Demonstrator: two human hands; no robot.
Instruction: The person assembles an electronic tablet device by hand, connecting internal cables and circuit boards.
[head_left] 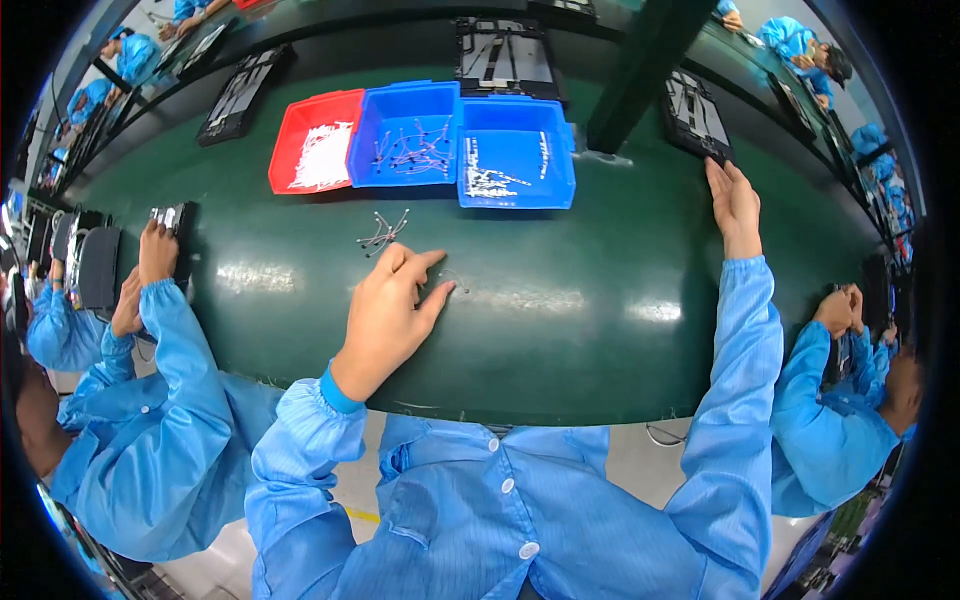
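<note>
My left hand [385,315] is over the green table [560,355], thumb and index finger apart. A short thin cable [457,280] lies by those fingertips, apparently not gripped. Just beyond the knuckles is a small bunch of thin cables [382,234] with dark ends. At the far right, my right hand [737,205] reaches out and has its fingertips at the near corner of a flat black tablet-like device [697,115] with silvery insides exposed. The fingers seem to grip that corner; their undersides are hidden.
Joined bins stand ahead: a red bin [281,150] with white pieces, a blue bin [410,92] with thin cables, another blue bin [515,204] with small white parts. A dark post [640,80] rises right of them. More devices [245,92] lie around; co-workers sit on both sides.
</note>
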